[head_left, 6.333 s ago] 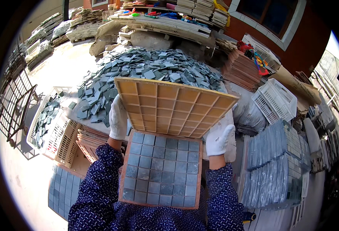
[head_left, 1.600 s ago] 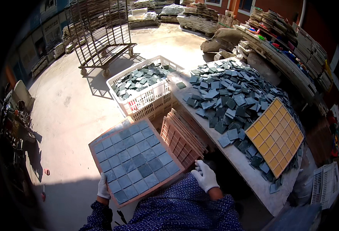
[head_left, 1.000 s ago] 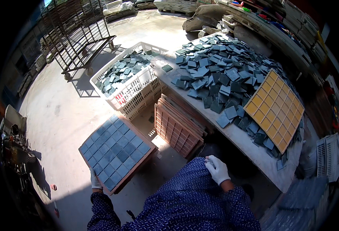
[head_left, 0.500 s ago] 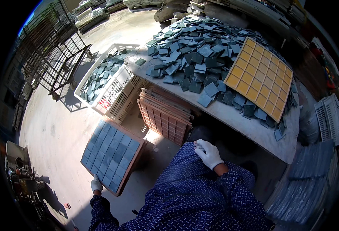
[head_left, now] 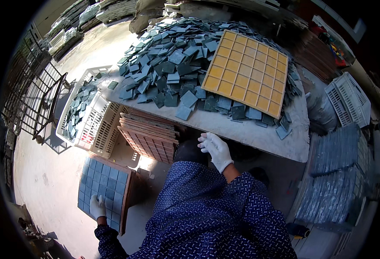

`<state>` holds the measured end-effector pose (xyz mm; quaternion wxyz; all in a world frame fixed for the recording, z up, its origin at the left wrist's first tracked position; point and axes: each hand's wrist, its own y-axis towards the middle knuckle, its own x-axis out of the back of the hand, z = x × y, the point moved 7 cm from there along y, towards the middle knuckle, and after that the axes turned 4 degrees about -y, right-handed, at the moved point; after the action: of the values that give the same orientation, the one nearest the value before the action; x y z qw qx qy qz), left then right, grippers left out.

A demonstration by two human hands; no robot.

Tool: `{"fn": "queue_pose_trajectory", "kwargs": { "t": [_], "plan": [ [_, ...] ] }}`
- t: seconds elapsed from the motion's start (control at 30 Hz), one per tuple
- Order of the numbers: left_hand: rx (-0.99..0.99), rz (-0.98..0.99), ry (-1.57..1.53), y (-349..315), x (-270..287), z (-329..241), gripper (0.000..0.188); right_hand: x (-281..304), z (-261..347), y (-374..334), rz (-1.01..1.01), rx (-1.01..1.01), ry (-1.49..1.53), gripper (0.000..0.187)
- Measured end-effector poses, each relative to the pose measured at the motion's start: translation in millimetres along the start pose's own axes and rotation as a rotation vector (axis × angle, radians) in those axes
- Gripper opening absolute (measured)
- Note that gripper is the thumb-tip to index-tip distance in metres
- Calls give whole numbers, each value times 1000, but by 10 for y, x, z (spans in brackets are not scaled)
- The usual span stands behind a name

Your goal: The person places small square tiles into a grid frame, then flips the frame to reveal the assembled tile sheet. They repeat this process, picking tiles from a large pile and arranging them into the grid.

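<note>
My left hand (head_left: 97, 207), in a white glove, rests on a tray of slate-grey square tiles (head_left: 104, 179) laid out in rows, its fingers slightly apart. This tiled tray has a reddish-brown edge and lies low at my left. In front of my lap, my right hand (head_left: 217, 151), also gloved, hangs in the air short of the table edge with loosely bent fingers. Nothing shows in it. Beyond it a yellow grid tray (head_left: 247, 71) with bare square pockets leans on a heap of loose slate tiles (head_left: 172, 69).
The heap covers much of the table (head_left: 263, 140). Reddish-brown grid trays (head_left: 149, 140) stand stacked below its left edge. A white crate (head_left: 99, 123) holds more tiles. Plastic-wrapped stacks (head_left: 334, 190) and another white crate (head_left: 349, 98) are at the right; a metal rack cart (head_left: 36, 99) is far left.
My view has swung right. My left hand has moved from the tiled tray's near edge onto its tiles. The right hand has lifted off my lap toward the table, its fingers loosening.
</note>
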<state>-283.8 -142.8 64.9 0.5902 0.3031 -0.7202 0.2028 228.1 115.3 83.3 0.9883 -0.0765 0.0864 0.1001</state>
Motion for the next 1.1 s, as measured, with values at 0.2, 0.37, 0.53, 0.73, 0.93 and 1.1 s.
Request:
{"fn": "queue_pose_trajectory", "kwargs": {
  "t": [0.2,0.37,0.53,0.73,0.93,1.1],
  "plan": [
    [-270,157,-511,-381,-223,-1583,28,1511,310,740,-663,36,790,55],
    [-306,296,-751,-812,-290,-2179,26,1550,390,746,-725,-105,931,71],
    [-458,332,-766,-989,-202,-2534,28,1479,331,786,-781,-157,1136,75],
    [-573,380,-838,-1078,-138,-2863,25,2050,164,748,-821,-236,971,59],
    [-437,732,-1277,-1006,-228,-3327,28,2032,1060,794,-306,148,861,31],
    [53,1223,-1877,-872,-52,-3754,61,2118,969,-16,-437,496,163,27]
  ]
}}
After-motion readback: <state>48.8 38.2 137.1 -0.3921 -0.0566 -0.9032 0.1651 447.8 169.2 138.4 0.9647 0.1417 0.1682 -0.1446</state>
